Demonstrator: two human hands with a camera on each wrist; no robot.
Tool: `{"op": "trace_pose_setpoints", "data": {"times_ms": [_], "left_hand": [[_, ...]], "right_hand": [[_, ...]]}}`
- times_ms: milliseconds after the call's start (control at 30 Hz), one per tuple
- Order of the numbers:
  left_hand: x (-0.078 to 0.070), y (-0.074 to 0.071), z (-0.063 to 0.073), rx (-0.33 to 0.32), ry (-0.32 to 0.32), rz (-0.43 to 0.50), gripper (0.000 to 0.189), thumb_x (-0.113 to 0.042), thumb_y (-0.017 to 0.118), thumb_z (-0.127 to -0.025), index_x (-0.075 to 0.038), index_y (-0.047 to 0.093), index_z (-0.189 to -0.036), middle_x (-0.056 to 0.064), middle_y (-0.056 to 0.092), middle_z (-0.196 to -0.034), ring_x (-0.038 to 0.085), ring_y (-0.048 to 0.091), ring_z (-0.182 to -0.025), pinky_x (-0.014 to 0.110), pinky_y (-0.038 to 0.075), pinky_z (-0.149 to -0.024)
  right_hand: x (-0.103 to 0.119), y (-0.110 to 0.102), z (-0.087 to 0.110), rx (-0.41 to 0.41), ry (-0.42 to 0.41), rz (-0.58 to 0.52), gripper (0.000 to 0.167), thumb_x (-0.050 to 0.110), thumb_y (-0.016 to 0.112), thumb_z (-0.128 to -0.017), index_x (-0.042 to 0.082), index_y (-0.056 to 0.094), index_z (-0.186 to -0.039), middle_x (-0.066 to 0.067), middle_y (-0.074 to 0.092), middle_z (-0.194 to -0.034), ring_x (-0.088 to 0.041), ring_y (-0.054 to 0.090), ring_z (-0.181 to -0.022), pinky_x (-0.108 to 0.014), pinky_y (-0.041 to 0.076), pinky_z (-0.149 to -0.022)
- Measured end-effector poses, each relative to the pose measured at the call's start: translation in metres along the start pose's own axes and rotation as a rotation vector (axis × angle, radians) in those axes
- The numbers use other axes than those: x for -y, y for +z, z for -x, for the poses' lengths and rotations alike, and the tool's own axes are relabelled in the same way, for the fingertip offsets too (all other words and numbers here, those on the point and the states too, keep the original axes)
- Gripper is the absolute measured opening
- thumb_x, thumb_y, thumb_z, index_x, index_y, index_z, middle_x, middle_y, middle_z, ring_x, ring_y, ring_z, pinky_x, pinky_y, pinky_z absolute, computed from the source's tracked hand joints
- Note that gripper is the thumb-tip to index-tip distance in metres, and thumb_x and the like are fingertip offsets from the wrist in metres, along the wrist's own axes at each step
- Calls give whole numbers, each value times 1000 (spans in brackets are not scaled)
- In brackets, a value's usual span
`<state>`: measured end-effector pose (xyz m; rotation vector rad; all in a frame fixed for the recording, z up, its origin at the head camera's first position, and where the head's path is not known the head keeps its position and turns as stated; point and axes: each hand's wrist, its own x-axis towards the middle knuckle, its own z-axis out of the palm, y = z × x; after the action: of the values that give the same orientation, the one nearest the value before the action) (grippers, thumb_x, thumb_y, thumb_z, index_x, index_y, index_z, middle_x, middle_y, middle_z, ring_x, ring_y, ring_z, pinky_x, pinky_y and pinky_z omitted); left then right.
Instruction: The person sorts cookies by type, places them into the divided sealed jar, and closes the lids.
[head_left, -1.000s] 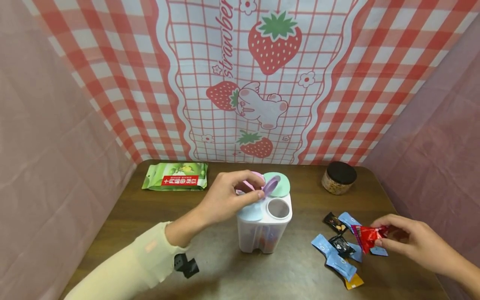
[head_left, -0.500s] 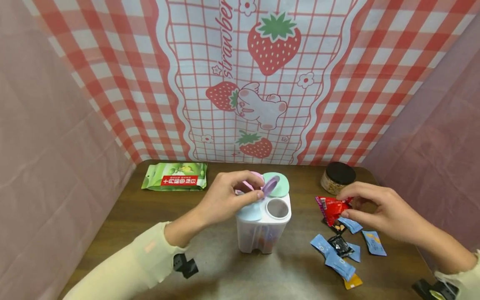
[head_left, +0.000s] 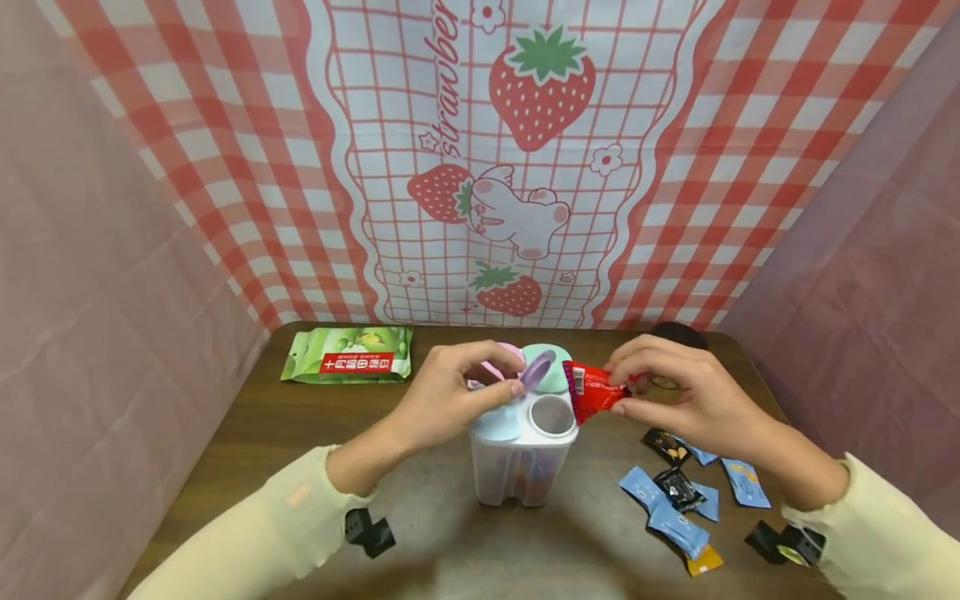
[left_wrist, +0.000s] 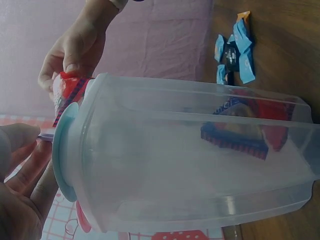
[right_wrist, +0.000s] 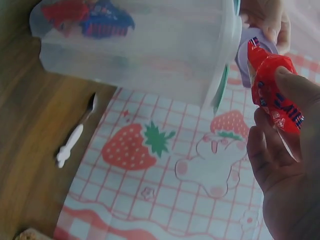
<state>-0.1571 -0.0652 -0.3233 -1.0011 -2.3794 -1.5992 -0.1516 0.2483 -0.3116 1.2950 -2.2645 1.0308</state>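
A clear container (head_left: 520, 467) with a white top and pastel lids stands on the table. Its purple lid (head_left: 537, 372) is tilted up, pinched between thumb and finger of my left hand (head_left: 453, 392), beside a round opening (head_left: 552, 415). My right hand (head_left: 678, 387) pinches a red snack packet (head_left: 594, 389) by one end, the other end close to the right of that opening. In the right wrist view the red packet (right_wrist: 275, 87) overlaps the purple lid. Through the wall, a blue packet (left_wrist: 235, 127) and a red packet (left_wrist: 275, 120) show inside the container.
Blue packets (head_left: 678, 529), black packets (head_left: 679, 489) and an orange one (head_left: 705, 561) lie at the right. A green package (head_left: 348, 354) sits at the back left. Behind my right hand is a black-lidded jar (head_left: 678, 335). A white-handled spoon (right_wrist: 71, 145) lies behind the container.
My right hand has carried the red packet leftward from the packets at the right to beside the container's opening. My left hand still holds the purple lid up.
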Motion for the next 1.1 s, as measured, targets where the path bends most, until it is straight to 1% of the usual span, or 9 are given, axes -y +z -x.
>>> {"op": "trace_pose_setpoints", "data": {"times_ms": [200, 300, 400, 567, 667, 733, 867, 1000, 1100], "left_hand": [[1, 0, 0, 2, 7, -1, 14, -10, 79, -90, -12, 75, -104, -1, 76, -102, 10, 73, -86, 29, 63, -75], [1, 0, -1, 5, 14, 6, 14, -11, 79, -91, -12, 75, -104, 0, 76, -103, 10, 73, -86, 28, 63, -76], [1, 0, -1, 8, 15, 7, 14, -11, 78, -91, -12, 75, -104, -1, 76, -103, 10, 73, -87, 28, 62, -76], [0, -1, 0, 10, 17, 4, 14, -10, 78, -91, -13, 75, -104, -1, 76, -103, 10, 73, -87, 28, 62, -76], [1, -2, -1, 10, 18, 0, 13, -11, 78, -91, -12, 75, -104, 0, 76, -103, 10, 73, -87, 28, 62, -76], [1, -2, -1, 10, 19, 0, 13, -11, 78, -91, -12, 75, -104, 0, 76, -103, 10, 73, -87, 28, 62, -75], [1, -2, -1, 11, 18, 5, 13, -11, 77, -91, -12, 74, -104, 0, 76, -102, 10, 73, -87, 29, 62, -75], [1, -2, -1, 13, 20, 11, 13, -11, 78, -91, -12, 74, -104, 0, 76, -102, 10, 73, -87, 29, 62, -75], [1, -1, -1, 16, 26, 13, 13, -11, 77, -91, -11, 74, -104, 1, 76, -102, 10, 73, -87, 28, 62, -75]], "right_hand": [[-1, 15, -12, 33, -47, -39, 50, -5, 90, -69, 23, 72, -106, 1, 69, -111, -10, 64, -98, -17, 53, -77], [0, 19, -16, 72, -76, -36, 48, -2, 90, -71, 23, 72, -107, 2, 69, -112, -9, 64, -98, -19, 54, -76], [1, 21, -20, 135, -66, -19, 45, 0, 88, -76, 24, 73, -111, 5, 69, -116, -8, 65, -100, -21, 55, -74], [2, 18, -27, 265, -29, 21, 38, 5, 85, -82, 26, 73, -112, 7, 69, -119, -9, 65, -107, -27, 58, -81], [3, 17, -32, 330, -11, 35, 32, 13, 85, -85, 28, 71, -109, 12, 68, -116, -7, 63, -106, -31, 58, -86], [5, 19, -34, 363, 5, 48, 26, 21, 83, -88, 30, 69, -108, 17, 65, -113, -3, 60, -104, -30, 56, -87], [7, 26, -37, 393, -16, 112, 19, 32, 79, -92, 30, 69, -108, 21, 62, -110, 1, 54, -101, -26, 51, -84], [10, 29, -38, 394, -38, 174, 18, 34, 77, -93, 30, 71, -109, 20, 62, -110, 1, 53, -101, -26, 51, -83], [13, 31, -40, 430, -43, 216, 15, 34, 75, -94, 30, 71, -108, 21, 63, -107, -1, 52, -98, -26, 49, -81]]}}
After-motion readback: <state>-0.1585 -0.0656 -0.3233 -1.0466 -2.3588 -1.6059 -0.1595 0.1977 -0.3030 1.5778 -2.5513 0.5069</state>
